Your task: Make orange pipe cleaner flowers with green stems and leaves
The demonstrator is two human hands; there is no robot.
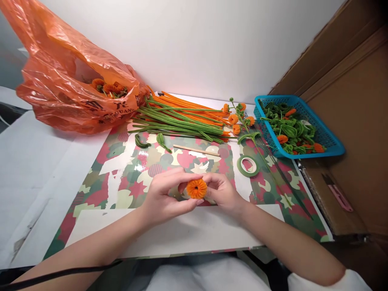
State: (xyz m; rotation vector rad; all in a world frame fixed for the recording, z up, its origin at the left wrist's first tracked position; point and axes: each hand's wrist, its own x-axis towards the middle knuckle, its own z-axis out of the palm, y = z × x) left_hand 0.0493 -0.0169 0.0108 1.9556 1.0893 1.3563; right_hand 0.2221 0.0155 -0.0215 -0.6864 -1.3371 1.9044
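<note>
Between my two hands, above the near part of the table, is a round orange pipe-cleaner flower [197,188] with a small dark hole at its centre. My left hand [169,192] pinches it from the left, thumb below and fingers above. From the right, the fingers of my right hand [220,190] press on its edge. Beyond the hands a thin wooden stick [196,150] lies on the patterned sheet. A roll of green tape [247,166] is to the right, and two bent green leaf pieces [163,142] [142,141] lie to the left.
Green pipe cleaners [182,123] and orange pipe cleaners [188,106] lie at the back. A flower stem [253,137] rests beside a blue basket [315,154] of green and orange pieces. An orange plastic bag [60,109] holds more flowers. A pink cutter [339,194] lies on cardboard.
</note>
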